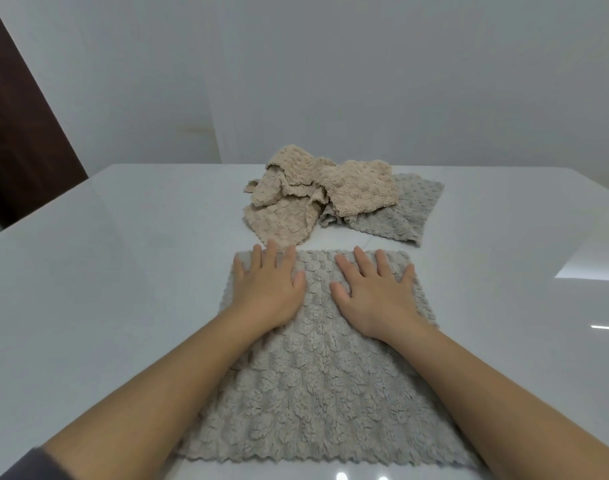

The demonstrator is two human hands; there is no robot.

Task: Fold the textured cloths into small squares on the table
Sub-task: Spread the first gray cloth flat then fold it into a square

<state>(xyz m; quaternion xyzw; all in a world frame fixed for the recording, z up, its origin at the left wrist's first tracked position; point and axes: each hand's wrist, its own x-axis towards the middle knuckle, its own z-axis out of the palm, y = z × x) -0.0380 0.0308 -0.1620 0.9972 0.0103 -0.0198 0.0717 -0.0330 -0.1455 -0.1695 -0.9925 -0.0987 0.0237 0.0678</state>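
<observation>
Grey and nubbly, the near cloth point(317, 393) is lying spread flat on the white table point(123, 271), its scalloped near edge sitting close to the table edge in front of me. Both my forearms are reaching out over it, with a bit of dark sleeve point(22, 469) showing at my left elbow. My left hand point(266, 289) is pressing palm-down on the cloth's far left part, fingers straight and slightly spread, the fingertips reaching its far edge. My right hand point(372, 296) is lying the same way on the far right part, flat and splayed, and the thumbs are pointing toward each other with a strip of cloth showing between them. Neither hand is gripping anything; both are only resting flat on the fabric. Just beyond my left fingertips, a crumpled beige cloth point(282, 213) is sitting in a loose heap, its near edge almost meeting the near cloth. To its right, a second beige cloth point(362, 192) is lying bunched, touching the first and resting partly on top of a far grey cloth point(403, 216), which is lying fairly flat and sticking out toward the right. Past the table, a pale wall point(365, 81) is filling the background, and a dark brown panel point(15, 133) is standing at the far left.
</observation>
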